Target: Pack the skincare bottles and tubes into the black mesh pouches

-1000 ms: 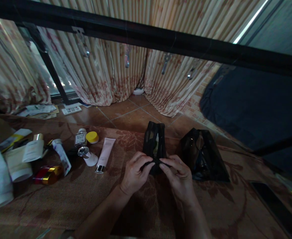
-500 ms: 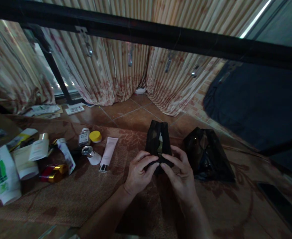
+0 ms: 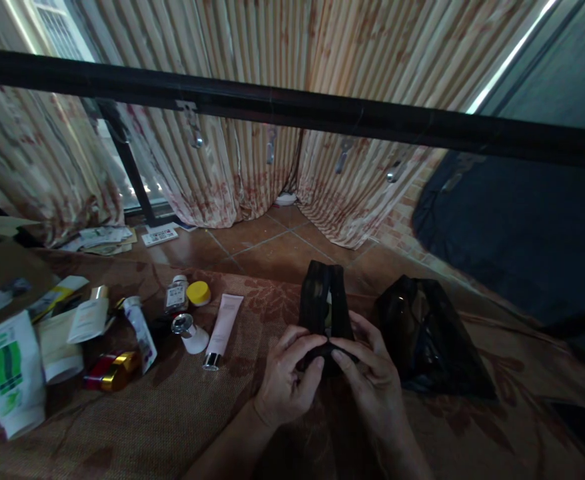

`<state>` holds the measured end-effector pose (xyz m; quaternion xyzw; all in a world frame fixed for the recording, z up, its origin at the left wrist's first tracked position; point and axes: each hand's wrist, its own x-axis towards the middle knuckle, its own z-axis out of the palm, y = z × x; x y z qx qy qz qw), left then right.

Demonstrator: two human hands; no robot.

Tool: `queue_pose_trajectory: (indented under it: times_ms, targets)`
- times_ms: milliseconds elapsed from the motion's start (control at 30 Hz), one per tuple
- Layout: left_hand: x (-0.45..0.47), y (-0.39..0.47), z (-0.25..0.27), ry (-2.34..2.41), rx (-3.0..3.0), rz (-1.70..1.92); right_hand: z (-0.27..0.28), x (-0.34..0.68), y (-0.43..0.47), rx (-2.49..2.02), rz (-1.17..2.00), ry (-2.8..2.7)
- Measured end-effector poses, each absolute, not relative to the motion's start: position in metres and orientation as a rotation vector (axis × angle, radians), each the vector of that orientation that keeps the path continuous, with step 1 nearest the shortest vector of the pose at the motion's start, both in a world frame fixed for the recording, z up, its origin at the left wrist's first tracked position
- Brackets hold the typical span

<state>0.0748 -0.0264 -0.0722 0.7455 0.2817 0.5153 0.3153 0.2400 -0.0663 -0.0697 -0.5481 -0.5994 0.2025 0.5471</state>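
Observation:
A small black pouch (image 3: 315, 287) stands on the brown patterned cloth, a narrow gap along its top showing something pale inside. My left hand (image 3: 290, 373) pinches the pouch's near end from the left. From the right, my right hand (image 3: 372, 370) grips the same end, thumb and fingertips close to the left hand's. Whatever small part lies between the fingertips is hidden. Beside my right hand sits a larger shiny black bag (image 3: 435, 340). To the left of my hands lies a pink tube (image 3: 224, 330) with a silver cap, near a white bottle (image 3: 192, 335) with a silver top.
Further left are a yellow-lidded jar (image 3: 198, 293), a clear labelled bottle (image 3: 176, 295), a red and gold container (image 3: 112, 371), a white and green tube (image 3: 16, 373) and a cardboard box (image 3: 10, 273). A dark phone (image 3: 580, 427) rests at right. A black bar (image 3: 292, 107) crosses ahead.
The view has tilted up, so everything sits lower in the picture. Both hands stay on the pouch's near end, and its top gap looks narrower.

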Motion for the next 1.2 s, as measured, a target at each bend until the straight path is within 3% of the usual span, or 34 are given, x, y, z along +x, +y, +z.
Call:
queue_pose_trajectory:
  times_ms: [1200]
  targets:
    - [0.0835,-0.0252,-0.0713,0.831,1.976,1.398,-0.0641,0.2345,-0.0668,-1.282,0.516,-1.447]
